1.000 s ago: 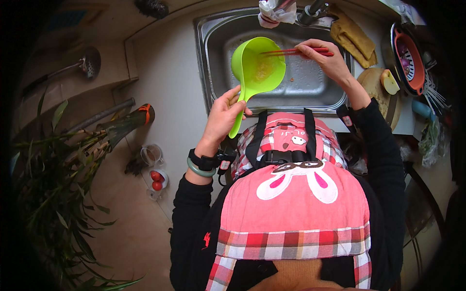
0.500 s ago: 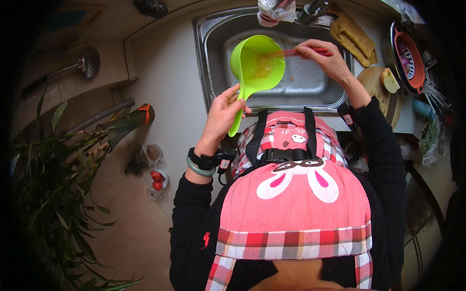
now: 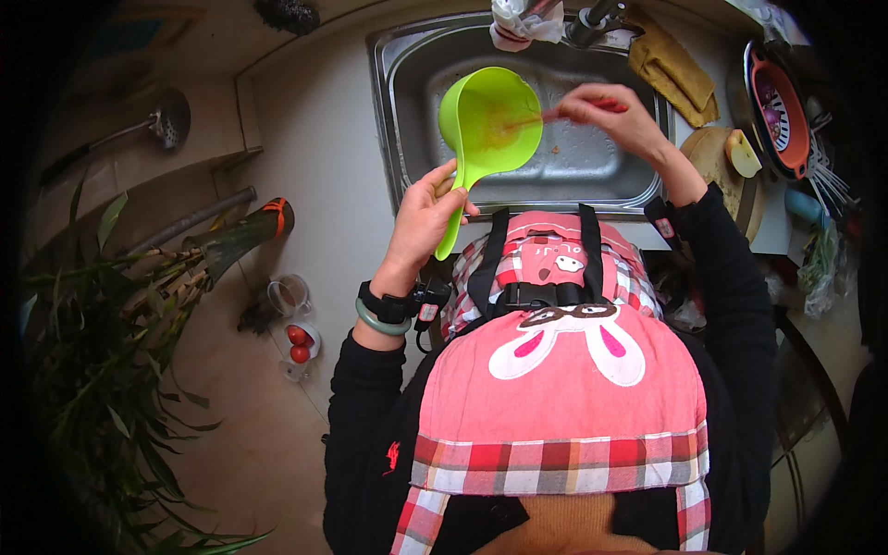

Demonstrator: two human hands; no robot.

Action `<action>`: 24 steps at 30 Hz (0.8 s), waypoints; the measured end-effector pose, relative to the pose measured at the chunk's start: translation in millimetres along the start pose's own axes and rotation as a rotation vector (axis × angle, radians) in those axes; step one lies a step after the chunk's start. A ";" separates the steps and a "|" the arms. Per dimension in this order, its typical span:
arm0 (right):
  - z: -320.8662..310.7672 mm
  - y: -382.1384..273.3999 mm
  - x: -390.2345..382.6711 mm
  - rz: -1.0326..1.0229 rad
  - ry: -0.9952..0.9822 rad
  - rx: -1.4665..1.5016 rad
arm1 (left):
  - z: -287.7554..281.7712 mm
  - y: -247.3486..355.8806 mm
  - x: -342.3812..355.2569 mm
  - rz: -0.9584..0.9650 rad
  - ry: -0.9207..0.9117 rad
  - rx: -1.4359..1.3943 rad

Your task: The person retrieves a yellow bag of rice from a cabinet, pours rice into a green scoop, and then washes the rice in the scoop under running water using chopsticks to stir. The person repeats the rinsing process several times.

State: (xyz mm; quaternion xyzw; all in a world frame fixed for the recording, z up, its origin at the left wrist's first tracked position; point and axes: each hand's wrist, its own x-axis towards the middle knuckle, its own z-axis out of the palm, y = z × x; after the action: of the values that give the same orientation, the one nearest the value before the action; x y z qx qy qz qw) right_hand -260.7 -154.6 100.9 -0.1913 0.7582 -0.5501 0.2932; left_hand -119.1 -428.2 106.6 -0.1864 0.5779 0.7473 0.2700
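My left hand (image 3: 427,205) is wrapped round the handle of a bright green plastic ladle (image 3: 474,165), a deep dipper tilted over the sink (image 3: 592,191). Yellowish, frothy liquid that looks like beaten egg (image 3: 497,132) lies inside its bowl. From the right, my right hand (image 3: 612,116) grips red chopsticks (image 3: 550,115). Their tips reach over the ladle's rim into the liquid and are smeared by motion.
Right of the sink are a yellow-brown cloth (image 3: 675,74), a round wooden board (image 3: 712,153) bearing a cut pale fruit or vegetable (image 3: 743,154), and an orange basket (image 3: 764,69). A faucet (image 3: 592,23) stands behind; leafy plants (image 3: 111,351) fill the left.
My right hand has shifted a little and turned, and the chopsticks have swung within the ladle. The left hand and the ladle stay in place.
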 end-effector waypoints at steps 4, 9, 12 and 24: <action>-4.9 -4.7 -0.9 0.052 0.020 0.073 | -0.5 -0.4 -0.1 0.007 -0.022 -0.007; -29.2 -11.1 -3.6 -0.088 0.265 -0.077 | -2.9 2.4 -3.9 0.023 0.021 -0.004; -36.0 -9.8 -8.2 -0.070 0.306 0.083 | -4.2 5.7 -6.6 0.037 0.034 -0.009; -30.9 -11.7 -17.8 -0.044 0.379 0.048 | -3.0 21.8 -18.7 0.080 0.084 0.025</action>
State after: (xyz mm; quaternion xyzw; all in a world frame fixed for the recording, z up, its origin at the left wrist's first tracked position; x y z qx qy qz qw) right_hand -267.8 -125.2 123.0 -0.0936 0.7820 -0.6007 0.1376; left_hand -118.1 -438.6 133.4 -0.1910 0.6051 0.7416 0.2177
